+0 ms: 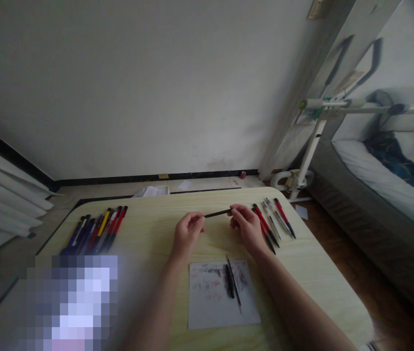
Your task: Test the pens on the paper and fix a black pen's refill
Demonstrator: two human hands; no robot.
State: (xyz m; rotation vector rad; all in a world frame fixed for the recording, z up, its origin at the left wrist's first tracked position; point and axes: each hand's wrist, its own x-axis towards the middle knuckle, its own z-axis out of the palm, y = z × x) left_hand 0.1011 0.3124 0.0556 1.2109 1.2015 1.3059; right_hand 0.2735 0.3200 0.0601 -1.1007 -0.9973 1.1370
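Observation:
Both hands are raised over the middle of a pale wooden table (148, 234). My left hand (187, 233) and my right hand (245, 225) each pinch one end of a thin black pen barrel (217, 213), held level between them. On a scribbled white paper (214, 307) near me lie a black pen cap (229, 282) and a thin refill (235, 285). A row of several pens, blue, yellow and red, (97, 229) lies at the left. Several red and clear pens (274, 222) lie just right of my right hand.
A blurred-out patch (71, 302) covers the near left of the table. A bed (385, 175) stands at the right with a white stand (309, 156) beside it. Papers and a small red can (242, 174) lie on the floor by the wall.

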